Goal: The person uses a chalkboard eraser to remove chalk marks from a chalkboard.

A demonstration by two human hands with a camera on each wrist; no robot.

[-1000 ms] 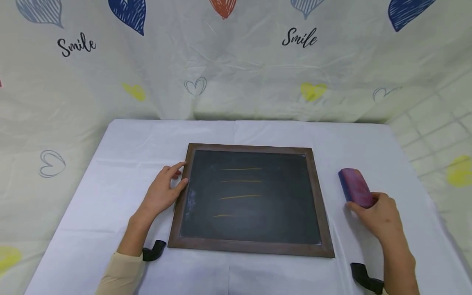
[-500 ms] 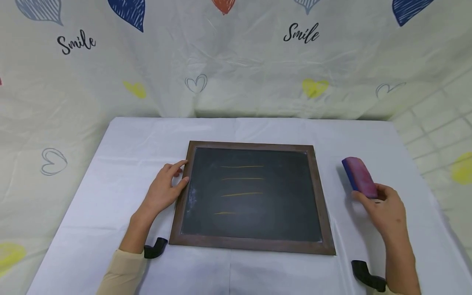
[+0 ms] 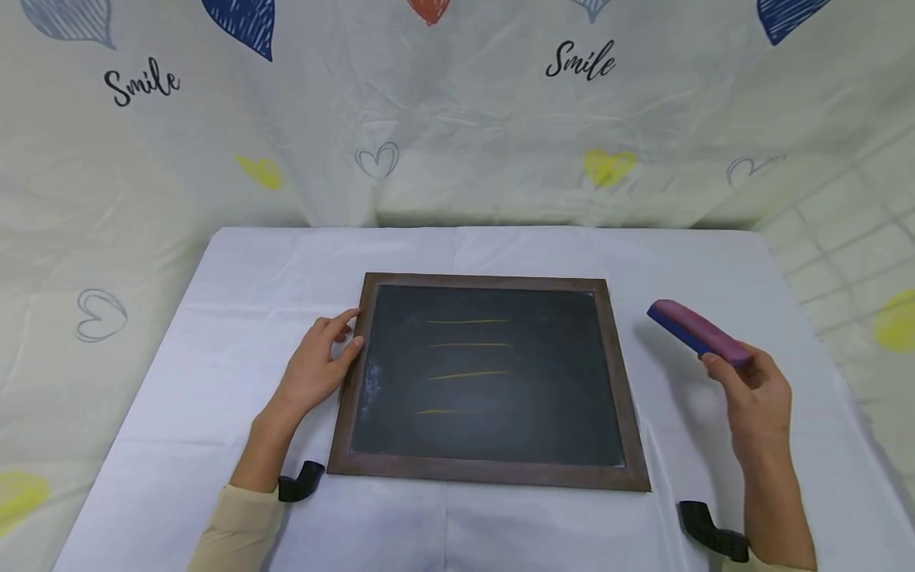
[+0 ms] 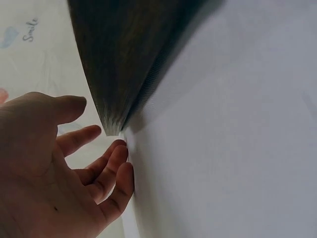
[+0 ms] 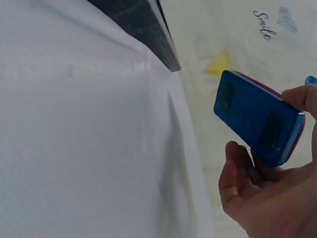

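Eraser (image 3: 698, 332), purple over blue, tilted, raised above the surface (image 3: 543, 528) toward the right edge; gripped by the right hand (image 3: 759, 401). Chalkboard (image 3: 557, 397) flat mid-surface, brown frame (image 3: 493, 472), four yellow lines (image 3: 469, 345). Left hand (image 3: 312, 367) relaxed, fingers loosely bent, at the frame facing the surface's left edge; contact unclear.

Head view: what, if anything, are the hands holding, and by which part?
The right hand holds the eraser by its near end; the left hand just touches the left edge of the blackboard.
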